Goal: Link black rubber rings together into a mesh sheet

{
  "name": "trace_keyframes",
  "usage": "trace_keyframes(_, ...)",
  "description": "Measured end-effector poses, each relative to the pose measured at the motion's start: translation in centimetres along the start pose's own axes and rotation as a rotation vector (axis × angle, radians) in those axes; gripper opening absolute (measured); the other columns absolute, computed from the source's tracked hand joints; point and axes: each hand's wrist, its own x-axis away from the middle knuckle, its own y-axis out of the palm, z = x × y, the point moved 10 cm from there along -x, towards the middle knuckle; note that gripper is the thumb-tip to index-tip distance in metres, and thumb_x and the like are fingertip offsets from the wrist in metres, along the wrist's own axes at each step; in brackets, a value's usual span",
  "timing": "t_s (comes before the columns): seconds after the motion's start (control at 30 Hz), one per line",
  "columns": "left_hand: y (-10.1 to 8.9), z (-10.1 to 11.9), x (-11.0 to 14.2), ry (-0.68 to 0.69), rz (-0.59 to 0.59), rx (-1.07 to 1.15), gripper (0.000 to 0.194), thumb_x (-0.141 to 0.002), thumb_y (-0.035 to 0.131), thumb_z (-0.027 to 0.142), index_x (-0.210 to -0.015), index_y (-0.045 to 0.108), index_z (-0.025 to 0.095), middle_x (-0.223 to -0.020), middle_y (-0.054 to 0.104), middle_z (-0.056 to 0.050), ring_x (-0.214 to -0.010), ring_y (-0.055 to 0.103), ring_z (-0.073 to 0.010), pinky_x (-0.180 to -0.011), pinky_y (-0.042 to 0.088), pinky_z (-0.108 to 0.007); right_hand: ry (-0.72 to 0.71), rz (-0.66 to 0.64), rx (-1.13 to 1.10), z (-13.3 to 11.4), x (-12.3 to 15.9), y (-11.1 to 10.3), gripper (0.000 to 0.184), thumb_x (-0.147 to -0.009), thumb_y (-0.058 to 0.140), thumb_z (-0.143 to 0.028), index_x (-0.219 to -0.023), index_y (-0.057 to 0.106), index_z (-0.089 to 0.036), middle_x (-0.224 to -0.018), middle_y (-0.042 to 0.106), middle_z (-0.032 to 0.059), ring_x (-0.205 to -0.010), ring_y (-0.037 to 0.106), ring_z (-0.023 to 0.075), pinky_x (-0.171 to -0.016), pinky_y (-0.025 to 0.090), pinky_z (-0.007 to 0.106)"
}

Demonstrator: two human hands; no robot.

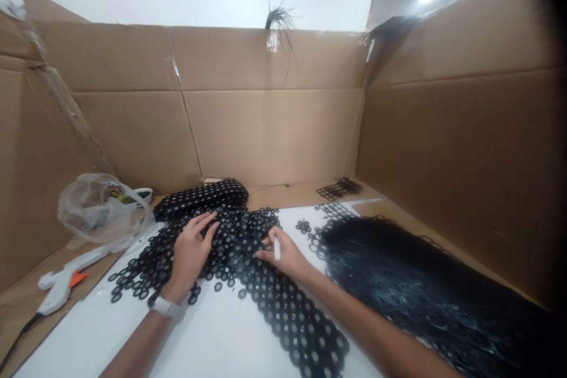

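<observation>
Cardboard walls closed off the back and both sides, and the white board lay bare between the left forearm and the strip. The glue gun flanked its left edge, a dark mesh its right. The strip, black rings joined in close rows, ran from the right hand toward the near edge; loose rings spread leftward. The left hand lay over rings, thumb and fingers apart; the right's curled fingers held a white stick.
</observation>
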Motion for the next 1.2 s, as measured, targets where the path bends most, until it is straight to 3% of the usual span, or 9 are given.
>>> trace_keyframes(0.1,2.3,3.0,1.6,0.110,-0.095,0.029,0.033,-0.102,0.065,0.050,-0.123,0.083,0.033,-0.145,0.071,-0.006,-0.118,0.070,-0.0287,-0.096,0.058,-0.040,0.020,0.042,-0.148,-0.1,0.1,0.1,0.053,-0.071,0.089,-0.037,-0.089,0.040,-0.026,-0.091,0.062,-0.0030,-0.081,0.062,0.0187,-0.077,0.049,0.030)
trace_keyframes(0.2,5.1,4.9,3.2,0.171,-0.238,0.087,0.030,-0.099,0.071,0.049,-0.123,0.084,0.035,-0.128,0.079,-0.005,-0.115,0.072,-0.0275,-0.100,0.058,-0.041,-0.065,0.027,-0.193,-2.0,0.5,0.7,0.051,-0.077,0.087,-0.039,-0.088,0.039,-0.026,-0.087,0.066,-0.0028,-0.081,0.064,0.0194,-0.077,0.049,0.031)
trace_keyframes(0.37,7.5,4.2,4.1,0.096,-0.317,0.175,0.037,-0.104,0.063,0.053,-0.101,0.088,0.026,-0.104,0.086,-0.006,-0.099,0.077,-0.0269,-0.092,0.062,-0.039,-0.185,0.103,-0.029,-4.5,1.5,0.8,0.042,-0.084,0.082,-0.034,-0.083,0.041,-0.025,-0.085,0.071,-0.0006,-0.079,0.064,0.0197,-0.076,0.048,0.032)
trace_keyframes(0.57,4.8,0.4,2.1,-0.073,-0.140,0.140,0.059,-0.107,0.050,0.064,-0.088,0.083,0.019,-0.075,0.078,-0.004,-0.064,0.067,-0.0207,-0.060,0.051,-0.029,-0.153,0.101,-0.004,-3.9,1.6,1.3,0.043,-0.084,0.082,-0.032,-0.080,0.039,-0.025,-0.085,0.072,-0.0002,-0.079,0.065,0.0202,-0.078,0.049,0.034)
trace_keyframes(0.7,1.3,-1.7,0.2,-0.078,-0.019,0.038,0.047,-0.103,0.058,0.060,-0.109,0.084,0.022,-0.098,0.083,-0.006,-0.082,0.071,-0.0236,-0.078,0.055,-0.033,-0.095,0.008,-0.033,-2.4,1.1,1.2,0.042,-0.079,0.084,-0.032,-0.083,0.043,-0.025,-0.087,0.065,-0.0018,-0.081,0.061,0.0189,-0.078,0.048,0.032)
trace_keyframes(0.83,0.1,-1.5,-0.5,-0.024,0.004,-0.038,0.045,-0.097,0.067,0.057,-0.123,0.082,0.024,-0.111,0.081,-0.007,-0.065,0.061,-0.0186,-0.075,0.055,-0.035,0.028,-0.083,-0.180,-0.5,0.5,1.1,0.052,-0.065,0.092,-0.033,-0.085,0.045,-0.024,-0.094,0.065,-0.0018,-0.077,0.059,0.0164,-0.071,0.047,0.028)
trace_keyframes(0.97,1.6,1.4,0.7,0.068,-0.049,-0.019,0.044,-0.099,0.068,0.055,-0.131,0.079,0.027,-0.135,0.073,-0.009,-0.061,0.058,-0.0133,-0.074,0.056,-0.034,0.110,0.002,-0.300,0.2,0.2,0.4,0.065,-0.057,0.099,-0.040,-0.083,0.042,-0.024,-0.092,0.069,-0.0010,-0.074,0.063,0.0163,-0.071,0.048,0.028)
trace_keyframes(1.07,4.2,3.9,2.4,0.141,-0.203,0.057,0.033,-0.098,0.071,0.055,-0.116,0.085,0.031,-0.120,0.078,-0.007,-0.077,0.069,-0.0189,-0.072,0.057,-0.032,0.071,0.025,-0.326,-0.8,0.3,0.3,0.070,-0.057,0.102,-0.048,-0.082,0.041,-0.025,-0.084,0.071,-0.0018,-0.075,0.067,0.0186,-0.072,0.048,0.029)
trace_keyframes(1.2,6.6,5.1,3.9,0.140,-0.334,0.149,0.031,-0.097,0.073,0.054,-0.109,0.087,0.029,-0.110,0.082,-0.007,-0.102,0.074,-0.0267,-0.090,0.061,-0.038,-0.051,0.004,-0.319,-3.1,0.7,0.6,0.068,-0.068,0.097,-0.059,-0.079,0.038,-0.026,-0.078,0.074,-0.0001,-0.074,0.069,0.0211,-0.071,0.048,0.031)
